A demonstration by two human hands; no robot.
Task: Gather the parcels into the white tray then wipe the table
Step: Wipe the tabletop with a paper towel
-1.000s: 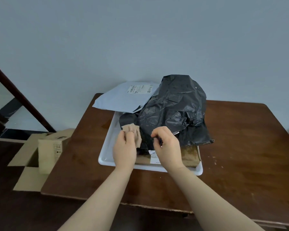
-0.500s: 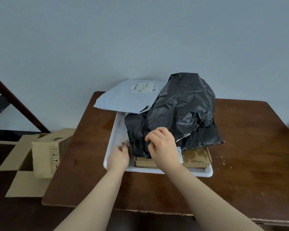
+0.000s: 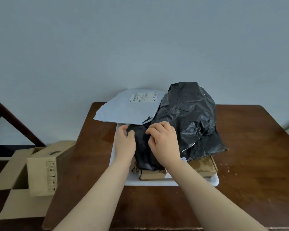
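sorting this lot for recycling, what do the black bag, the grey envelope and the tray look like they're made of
The black bag looks like thin plastic film: glossy, crinkled, catching light on its folds. The grey envelope seems to be a matte plastic mailer with a printed label, though coated paper is possible. The tray is smooth and white with a rounded rim, so probably plastic.

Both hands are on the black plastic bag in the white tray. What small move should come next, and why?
Probably slide the flat grey plastic mailer toward the person. It overhangs the far left rim of the white plastic tray, above the brown wooden table, while the crumpled black plastic bag and the flat cardboard box already lie over it. The left hand is nearest it.
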